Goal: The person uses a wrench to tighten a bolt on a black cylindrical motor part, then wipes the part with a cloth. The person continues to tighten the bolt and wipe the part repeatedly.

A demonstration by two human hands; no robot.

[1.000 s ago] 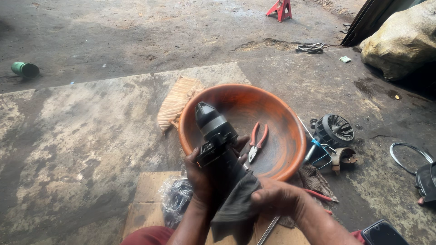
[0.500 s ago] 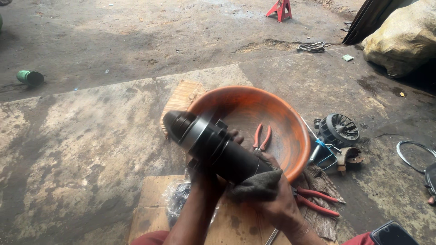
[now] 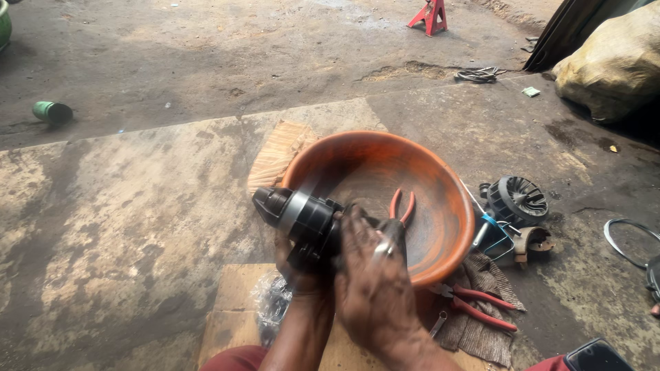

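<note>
A black cylindrical motor part (image 3: 297, 213) with a silver band lies on its side over the near rim of an orange basin (image 3: 440, 185). My left hand (image 3: 297, 271) grips it from below. My right hand (image 3: 368, 278) lies over its rear end, fingers curled, with a ring showing; the dark rag it held earlier is hidden under the palm. Red-handled pliers (image 3: 401, 207) rest inside the basin just beyond my right hand.
A straw brush (image 3: 275, 154) lies behind the basin. Right of the basin sit a black finned part (image 3: 517, 199), small metal pieces, a blue-handled tool (image 3: 483, 230) and more red pliers (image 3: 474, 302) on a cloth. A cardboard sheet (image 3: 234, 309), green can (image 3: 51, 111), red stand (image 3: 430, 15) and sack (image 3: 612, 62) lie around.
The motor part has gone from upright to lying sideways with its nose pointing left. My right hand moved up over its rear end and covers the rag.
</note>
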